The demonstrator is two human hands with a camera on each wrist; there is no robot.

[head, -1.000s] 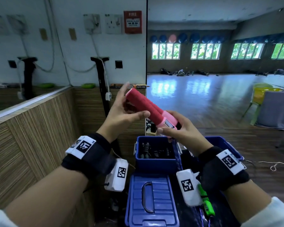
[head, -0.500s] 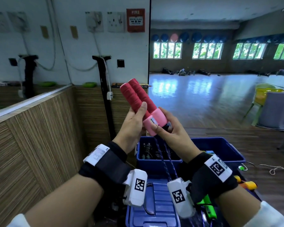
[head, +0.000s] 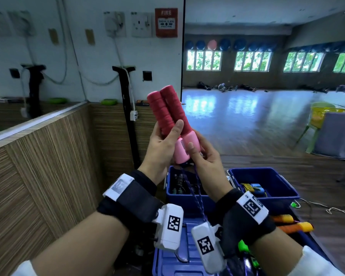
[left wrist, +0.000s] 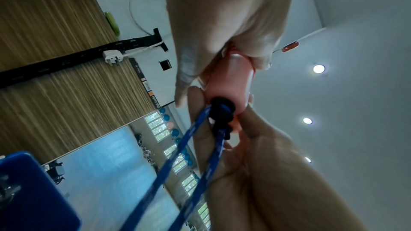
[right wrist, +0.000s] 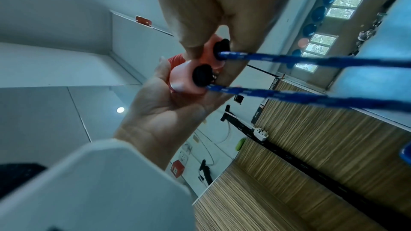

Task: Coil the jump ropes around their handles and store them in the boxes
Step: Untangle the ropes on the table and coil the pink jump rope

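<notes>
Two red jump-rope handles (head: 165, 110) with pink caps stand side by side, upright, in front of me. My left hand (head: 164, 142) grips their middle, thumb laid across them. At the lower end my right hand (head: 200, 156) pinches the pink caps (head: 184, 148). The blue rope (head: 196, 198) hangs down in two strands between my wrists. Below it stands an open blue box (head: 187, 200) with coiled ropes inside, and a second open blue box (head: 271, 176) sits to its right. The wrist views show the caps (left wrist: 229, 80) (right wrist: 189, 76) and the rope (left wrist: 177, 155) (right wrist: 311, 97) leaving them.
A blue lid (head: 167, 263) lies in front of the left box. Orange-handled ropes (head: 293, 226) and a green handle (head: 243, 246) lie at the lower right. A wood-panelled wall (head: 38, 166) runs along the left. A white cord (head: 339, 212) trails on the floor.
The handles have swung from lying tilted to standing upright. My left hand has slid to their middle, and the rope now hangs free below them.
</notes>
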